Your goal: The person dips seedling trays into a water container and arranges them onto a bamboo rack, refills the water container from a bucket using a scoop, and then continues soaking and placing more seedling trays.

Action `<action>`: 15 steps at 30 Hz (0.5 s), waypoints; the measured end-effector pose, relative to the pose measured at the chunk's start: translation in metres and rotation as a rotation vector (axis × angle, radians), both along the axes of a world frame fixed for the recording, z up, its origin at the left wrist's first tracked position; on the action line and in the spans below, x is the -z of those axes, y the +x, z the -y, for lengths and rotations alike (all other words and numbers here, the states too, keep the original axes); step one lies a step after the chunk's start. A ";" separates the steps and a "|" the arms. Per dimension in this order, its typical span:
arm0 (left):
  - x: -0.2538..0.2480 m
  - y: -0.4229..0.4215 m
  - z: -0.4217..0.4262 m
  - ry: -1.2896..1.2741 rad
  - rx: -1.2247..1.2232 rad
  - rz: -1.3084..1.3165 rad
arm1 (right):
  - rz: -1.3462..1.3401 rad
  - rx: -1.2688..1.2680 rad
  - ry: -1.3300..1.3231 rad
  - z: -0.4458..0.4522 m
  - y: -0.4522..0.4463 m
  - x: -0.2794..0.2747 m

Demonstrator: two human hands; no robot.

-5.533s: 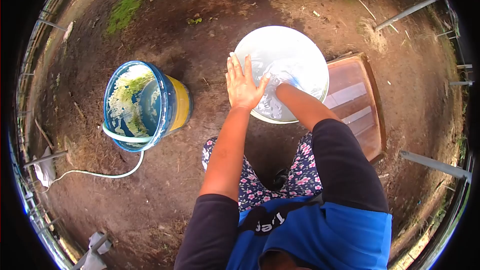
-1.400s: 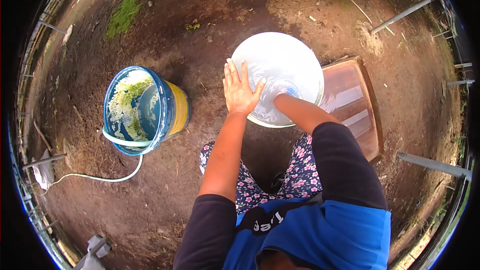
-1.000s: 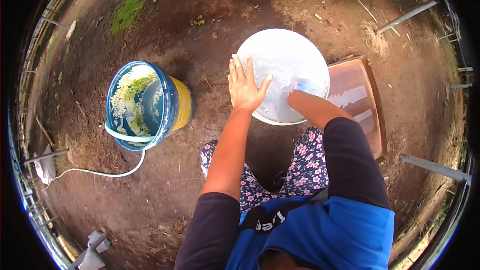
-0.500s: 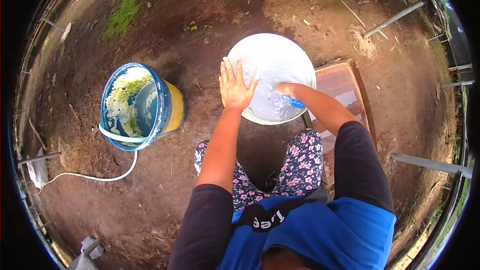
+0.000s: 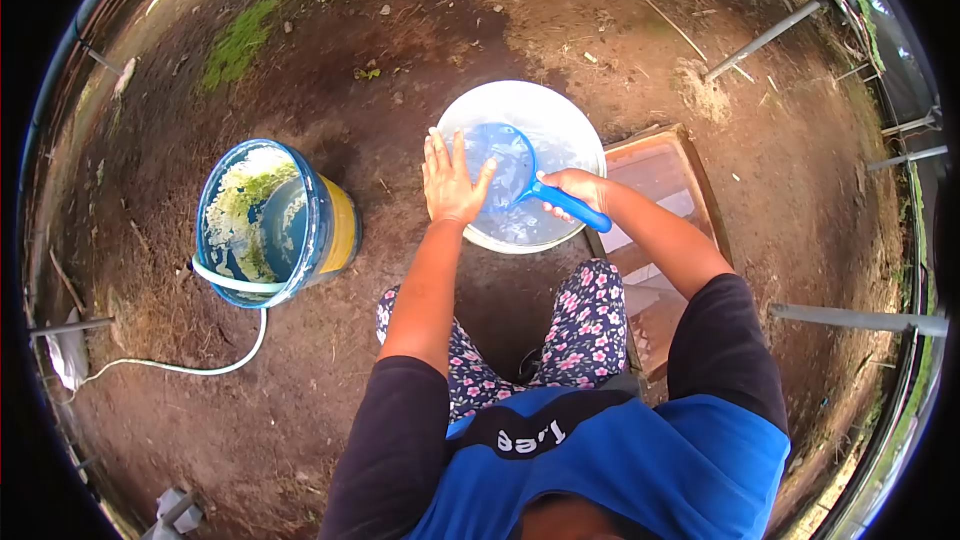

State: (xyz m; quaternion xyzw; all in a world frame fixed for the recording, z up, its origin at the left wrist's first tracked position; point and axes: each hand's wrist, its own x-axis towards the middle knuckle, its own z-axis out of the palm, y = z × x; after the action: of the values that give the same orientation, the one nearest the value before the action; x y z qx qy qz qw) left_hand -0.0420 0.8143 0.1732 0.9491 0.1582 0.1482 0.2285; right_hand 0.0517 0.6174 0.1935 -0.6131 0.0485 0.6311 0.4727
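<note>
A white round basin (image 5: 572, 122) of water stands on the ground in front of my knees. In my right hand (image 5: 577, 190) is the handle of what looks like a blue strainer (image 5: 567, 204). Its round, blue-rimmed head lies over the water near the middle of the basin; I cannot make out whether it has mesh. My left hand (image 5: 452, 180) is flat over the basin's left rim, fingers stretched and thumb apart, close beside the strainer's head. Nothing shows in that hand.
To the left stands a blue and yellow bucket (image 5: 340, 230) of water with pale green matter, a hose (image 5: 240, 285) lying across its rim. A brown wooden-framed panel (image 5: 650, 180) lies right of the basin. Metal posts (image 5: 765, 40) stand around the dirt ground.
My right hand has brought the strainer up from under the water, and its round head now shows, pointing left. My left hand stays at the basin's left rim.
</note>
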 end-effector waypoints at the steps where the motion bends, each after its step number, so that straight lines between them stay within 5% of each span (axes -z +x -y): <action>1: 0.000 0.000 0.000 0.000 0.002 0.003 | 0.039 0.011 -0.012 0.001 -0.002 -0.005; 15: 0.000 -0.001 0.000 -0.014 0.003 0.054 | 0.953 -0.003 -0.149 0.025 -0.014 -0.085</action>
State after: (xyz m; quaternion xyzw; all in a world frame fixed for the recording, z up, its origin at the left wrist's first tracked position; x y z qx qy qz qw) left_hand -0.0427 0.8145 0.1734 0.9433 0.1515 0.1725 0.2396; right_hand 0.0377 0.5926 0.2781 -0.8663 -0.1294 0.2753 0.3962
